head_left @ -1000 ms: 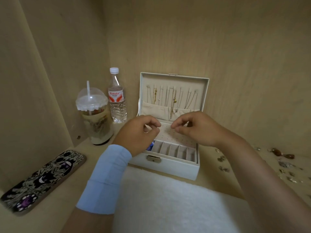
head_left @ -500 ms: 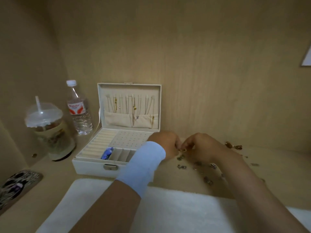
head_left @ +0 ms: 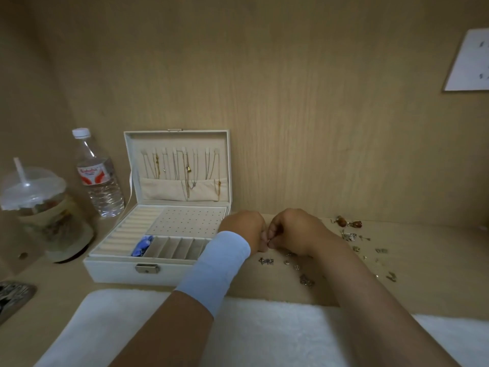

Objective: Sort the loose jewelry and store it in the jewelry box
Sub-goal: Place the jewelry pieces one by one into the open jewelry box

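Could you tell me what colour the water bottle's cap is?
The cap is white, head view.

Matt wood-grain shelf (head_left: 423,274), fluffy white cloth mat (head_left: 264,335), clear plastic bottle (head_left: 100,178).

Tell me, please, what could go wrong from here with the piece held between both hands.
The small metal piece pinched between left hand and right hand could slip and get lost among the loose jewelry below. The right forearm crosses that scatter, so swinging toward the jewelry box might sweep pieces onto the white towel.
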The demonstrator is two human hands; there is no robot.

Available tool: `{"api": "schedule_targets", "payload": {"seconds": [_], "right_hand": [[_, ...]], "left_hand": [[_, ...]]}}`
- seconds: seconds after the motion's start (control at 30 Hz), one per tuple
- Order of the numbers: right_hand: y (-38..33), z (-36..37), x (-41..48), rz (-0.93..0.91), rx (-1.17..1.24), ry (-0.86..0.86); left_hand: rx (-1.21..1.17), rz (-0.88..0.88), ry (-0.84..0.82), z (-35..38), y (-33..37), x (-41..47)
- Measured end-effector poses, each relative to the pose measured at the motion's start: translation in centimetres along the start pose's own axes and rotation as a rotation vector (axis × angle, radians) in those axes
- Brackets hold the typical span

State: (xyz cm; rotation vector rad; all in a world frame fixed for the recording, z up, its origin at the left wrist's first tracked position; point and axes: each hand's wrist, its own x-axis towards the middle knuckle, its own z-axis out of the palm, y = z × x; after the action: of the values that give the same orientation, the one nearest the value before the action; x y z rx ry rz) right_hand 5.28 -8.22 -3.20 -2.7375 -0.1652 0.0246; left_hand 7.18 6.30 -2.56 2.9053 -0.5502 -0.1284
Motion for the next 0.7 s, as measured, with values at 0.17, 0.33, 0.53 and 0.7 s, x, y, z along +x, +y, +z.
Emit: {"api": "schedule_targets", "payload": {"seconds": [0.17, 0.33, 0.53, 0.7], "right_hand": [[-0.4, -0.2, -0.1, 0.014, 0.127, 0.102], [-1.8, -0.1, -0.2, -0.067, 0.268, 0.174], [-5.1, 0.8, -0.3, -0.177, 0.410, 0.284], [-7.5, 1.7, -0.4, -0.182, 0.483, 0.279]], "left_hand": [[-0.053, 0.019, 0.044, -1.0, -0.2, -0.7], [-0.262, 0.060, 0.340, -2.9, -3.0, -2.9], [-0.535, 0.081, 0.373, -3.3, -7.0, -5.4], [-0.695, 0.102, 0.363, -3.2, -10.0, -6.7]]}}
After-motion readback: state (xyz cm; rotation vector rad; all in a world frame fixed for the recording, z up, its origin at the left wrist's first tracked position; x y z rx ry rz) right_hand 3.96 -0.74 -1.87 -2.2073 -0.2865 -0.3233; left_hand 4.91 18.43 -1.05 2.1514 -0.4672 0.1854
